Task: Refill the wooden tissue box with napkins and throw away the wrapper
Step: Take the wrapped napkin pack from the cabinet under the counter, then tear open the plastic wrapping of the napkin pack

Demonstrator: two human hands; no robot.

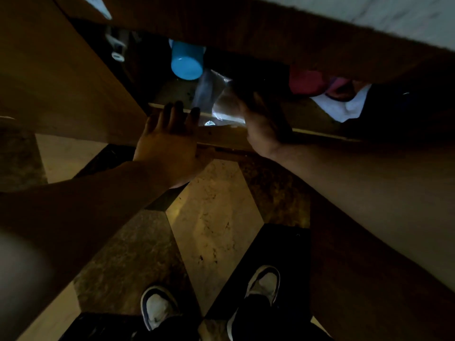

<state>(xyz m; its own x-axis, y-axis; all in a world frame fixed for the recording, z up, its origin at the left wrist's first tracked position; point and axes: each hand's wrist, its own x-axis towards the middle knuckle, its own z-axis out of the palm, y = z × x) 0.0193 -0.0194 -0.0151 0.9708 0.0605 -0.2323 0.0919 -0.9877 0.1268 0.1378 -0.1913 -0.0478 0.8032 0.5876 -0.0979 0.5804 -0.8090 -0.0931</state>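
Note:
A clear plastic wrapper lies crumpled at the front lip of a dark open cabinet. My right hand reaches into the cabinet with its fingers closed on the wrapper; the fingertips are lost in shadow. Just left of the wrapper, my left hand rests flat on the cabinet's front edge, fingers spread and holding nothing. The wooden tissue box is not in view.
Inside the cabinet stand a blue cup at the back, a pink object and a white cloth to the right. An open wooden door hangs at the left. My two shoes stand on a patterned stone floor.

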